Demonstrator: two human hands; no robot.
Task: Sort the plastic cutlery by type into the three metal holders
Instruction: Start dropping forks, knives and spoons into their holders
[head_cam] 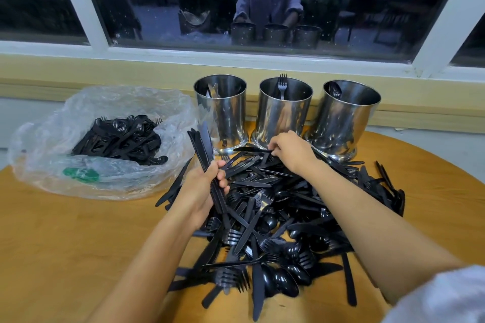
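Note:
A heap of black plastic knives, forks and spoons covers the middle of the round wooden table. Three shiny metal holders stand in a row behind it: the left holder has knives inside, the middle holder has a fork sticking up, the right holder shows a spoon. My left hand grips a bundle of black knives, blades pointing up and away. My right hand reaches to the heap's far edge, in front of the middle holder, with its fingertips pinching a black knife.
A clear plastic bag with more black cutlery lies open at the left of the table. A yellow wall ledge and a dark window run behind the holders. Bare wood shows at the near left.

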